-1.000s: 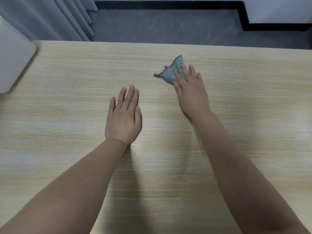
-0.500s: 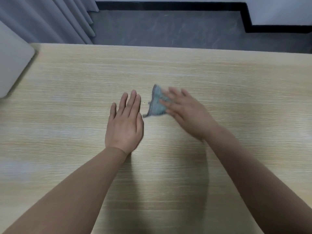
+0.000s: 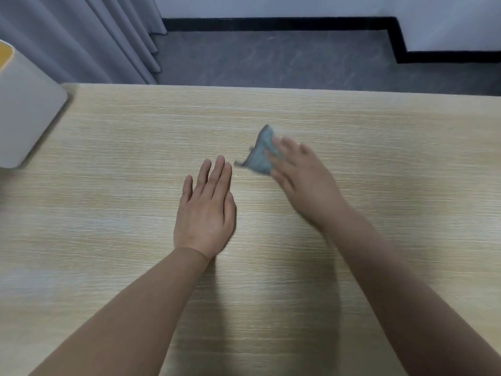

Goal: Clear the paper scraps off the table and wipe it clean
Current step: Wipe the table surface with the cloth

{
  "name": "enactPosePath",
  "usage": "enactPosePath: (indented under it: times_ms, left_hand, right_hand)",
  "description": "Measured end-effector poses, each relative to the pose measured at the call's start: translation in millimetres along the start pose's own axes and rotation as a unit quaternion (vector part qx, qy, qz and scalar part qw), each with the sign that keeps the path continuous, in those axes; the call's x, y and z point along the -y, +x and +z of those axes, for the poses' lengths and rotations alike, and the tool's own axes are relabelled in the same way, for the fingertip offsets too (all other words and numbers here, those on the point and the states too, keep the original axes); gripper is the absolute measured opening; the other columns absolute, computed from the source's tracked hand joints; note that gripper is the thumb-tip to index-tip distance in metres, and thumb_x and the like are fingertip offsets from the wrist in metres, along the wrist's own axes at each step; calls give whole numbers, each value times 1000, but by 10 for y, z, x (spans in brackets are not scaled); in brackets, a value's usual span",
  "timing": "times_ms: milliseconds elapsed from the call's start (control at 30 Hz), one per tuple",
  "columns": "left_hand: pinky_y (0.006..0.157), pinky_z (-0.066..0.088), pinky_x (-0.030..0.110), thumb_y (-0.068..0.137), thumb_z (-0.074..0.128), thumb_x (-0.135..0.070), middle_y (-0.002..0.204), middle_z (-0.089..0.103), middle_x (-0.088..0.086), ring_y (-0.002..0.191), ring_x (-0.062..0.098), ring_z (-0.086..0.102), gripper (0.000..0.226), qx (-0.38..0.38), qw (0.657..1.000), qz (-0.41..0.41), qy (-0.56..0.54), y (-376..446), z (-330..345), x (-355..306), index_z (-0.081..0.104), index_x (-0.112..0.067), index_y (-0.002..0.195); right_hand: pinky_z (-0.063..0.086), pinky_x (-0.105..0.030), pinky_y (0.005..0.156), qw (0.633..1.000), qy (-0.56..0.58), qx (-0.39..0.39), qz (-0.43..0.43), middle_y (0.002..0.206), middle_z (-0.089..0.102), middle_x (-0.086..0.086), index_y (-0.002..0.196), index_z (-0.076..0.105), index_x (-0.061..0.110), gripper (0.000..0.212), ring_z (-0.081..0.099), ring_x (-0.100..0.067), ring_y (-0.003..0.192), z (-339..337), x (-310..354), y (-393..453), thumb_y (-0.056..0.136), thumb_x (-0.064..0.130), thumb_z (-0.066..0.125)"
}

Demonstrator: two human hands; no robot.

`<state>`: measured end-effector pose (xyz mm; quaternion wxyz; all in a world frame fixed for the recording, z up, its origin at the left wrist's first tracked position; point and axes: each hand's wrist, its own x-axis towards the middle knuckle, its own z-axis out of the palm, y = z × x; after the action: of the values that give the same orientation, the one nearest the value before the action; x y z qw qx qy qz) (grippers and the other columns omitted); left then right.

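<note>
wiping step under way, no scraps in sight

far left: grey-white bin (image 3: 24,109) with a yellow inner rim, standing just beside the table's left edge. grey curtain (image 3: 89,36) behind it, dark floor (image 3: 271,61) beyond the far edge.

centre-left: left hand (image 3: 206,210) laid palm-down on the wood-grain table (image 3: 108,185), fingers straight and close together, holding nothing. probably bracing.

small dark speck (image 3: 237,175) on the wood between the left fingertips and the cloth; too small to name.

centre-right: blue-grey wiping cloth (image 3: 261,153), bunched into a rough triangle, lying on the tabletop near the middle, toward the far half. right hand (image 3: 303,180) pressing on its right part with fingers extended, not curled round it. heavily motion-blurred, so exact finger contact hard to read.

judgement: scrap-clearing looks finished, since no paper visible on the surface shown; wiping is the step in hand. next move likely calls for steady downward pressure through flat fingers and sweeping over the unwiped stretches, left side and near edge included, plus catching that speck.

writing: no brand, label or text readable anywhere.
</note>
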<state>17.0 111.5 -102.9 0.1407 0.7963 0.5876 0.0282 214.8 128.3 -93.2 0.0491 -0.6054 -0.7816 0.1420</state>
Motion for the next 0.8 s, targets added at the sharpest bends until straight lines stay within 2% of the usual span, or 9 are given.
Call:
enactPosePath:
  times_ms: [100,167,233,300,467,567,633,700,800]
  left_hand:
    - [116,-5,32,93,9,-34,156,7,-10,144,7,-3,59,-4,1000,-1,-5,4,4,-1,16,-20,150]
    - [116,-5,32,93,10,-34,156,9,-9,144,7,-1,59,-5,1000,0,-4,6,4,1,17,-19,149]
    - [116,-5,32,93,10,-34,157,9,-9,144,8,-1,58,-4,1000,0,-2,1,5,4,16,-19,149]
    - [116,-5,32,93,11,-34,156,9,-9,144,7,-2,58,-5,1000,0,-2,-1,3,6,16,-20,149]
    - [116,-5,31,93,10,-34,156,8,-10,143,6,-2,59,-8,1000,0,-7,-3,1,6,17,-20,149]
    - [116,-5,32,93,10,-34,154,6,-11,143,6,-2,58,-8,1000,0,-11,-2,-5,1,17,-20,149]
    - [116,-4,32,93,10,-34,154,5,-11,143,6,-3,58,-7,1000,0,-13,1,-10,-2,17,-20,149]
    - [116,-6,32,93,10,-34,153,3,-12,142,5,-4,58,-6,1000,2,-12,2,-10,-5,16,-20,149]
    - [116,-6,32,93,10,-34,153,1,-12,142,5,-5,58,-4,1000,2,-10,0,-5,4,15,-20,149]
  right_hand:
    - [25,-38,112,999,2,7,-54,141,48,-8,129,56,13,43,44,-26,131,110,125,-285,95,30,36]
    - [19,-37,114,997,-10,27,-68,145,43,-6,132,53,16,45,38,-24,135,85,50,-249,96,33,33]
    - [7,-36,114,998,0,35,-42,152,29,-2,141,41,18,45,23,-21,142,3,-66,-91,100,34,32]
    - [2,-34,116,1000,-1,16,19,156,19,-1,145,31,18,45,13,-20,145,-63,-207,153,102,31,30]
    - [5,-38,117,983,-12,-56,176,158,13,-6,147,27,13,46,9,-22,145,-164,-629,624,103,27,26]
    - [7,-40,118,935,2,-119,335,158,11,-7,147,28,12,46,9,-24,145,-248,-1004,564,103,25,24]
    - [6,-40,119,907,10,-128,402,158,8,-8,148,24,12,47,6,-23,146,-249,-1091,511,103,26,22]
    - [6,-39,118,909,-5,-125,397,158,9,-9,148,23,11,47,8,-23,145,-200,-966,556,104,24,22]
    - [11,-40,116,951,-24,-122,283,156,17,-12,146,26,9,45,16,-27,143,-101,-513,699,102,13,28]
